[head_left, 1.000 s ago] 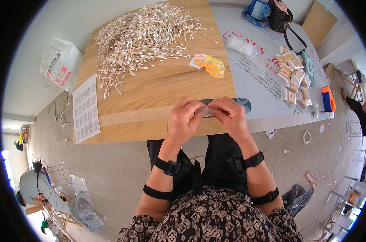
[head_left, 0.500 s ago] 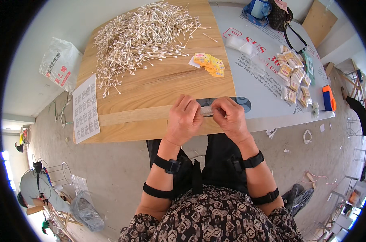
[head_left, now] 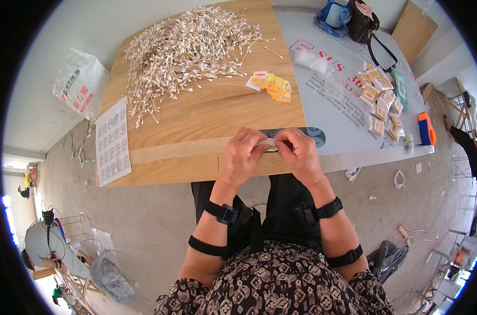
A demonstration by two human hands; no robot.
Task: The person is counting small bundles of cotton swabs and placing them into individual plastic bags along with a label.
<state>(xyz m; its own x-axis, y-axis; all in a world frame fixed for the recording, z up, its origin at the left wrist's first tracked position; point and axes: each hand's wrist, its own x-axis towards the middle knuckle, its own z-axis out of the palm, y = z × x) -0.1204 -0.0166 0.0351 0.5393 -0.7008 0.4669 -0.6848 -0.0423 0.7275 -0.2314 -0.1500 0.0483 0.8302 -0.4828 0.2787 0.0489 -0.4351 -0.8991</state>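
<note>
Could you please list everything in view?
Tabletop: one, light brown, centre
Cotton swabs: uncounted, white-tipped, tabletop's far left
Label sheet: one, white, tabletop's left edge
Cards: several, yellow, tabletop's right
Covered surface: one, grey, right of tabletop
Packets: many, yellowish, grey surface
Unclear object: one, orange-blue, surface's right edge
Bag: one, blue, surface's far end
Handbag: one, dark, beside it
Plastic bag: one, white, left of tabletop
Patterned strip: one, dark, across surfaces' seam
Co-worker: one, grey top, lower left
Small item: one, whitish, picture's centre
Left hand: one, pinching item
Right hand: one, pinching item
</note>
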